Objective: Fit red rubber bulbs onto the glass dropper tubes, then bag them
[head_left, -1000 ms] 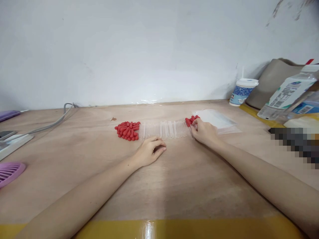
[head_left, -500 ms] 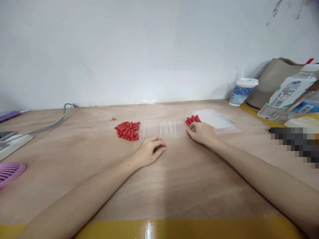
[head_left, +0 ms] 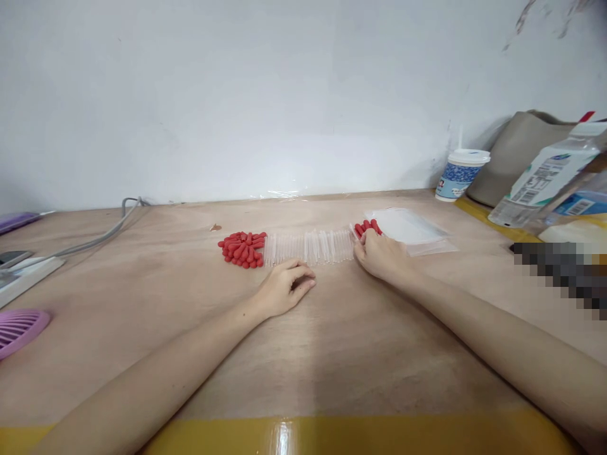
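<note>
Hiding some red bulbs (head_left: 365, 227), the right hand (head_left: 379, 254) curls inward; its grip I can't tell. The left hand (head_left: 285, 289) rests, thumb and fingers apart, by clear tubes (head_left: 327, 246).

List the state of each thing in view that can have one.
Clear tubes: side by side in a row.
Left hand: loosely curled, holding nothing visible.
Right hand: at the row's right end, grip partly hidden.
Left red bulbs: heaped.
Right red bulbs: partly hidden.
Cup: upright, lidded.
Bottle: capped.
Plastic bags: lying flat.
</note>
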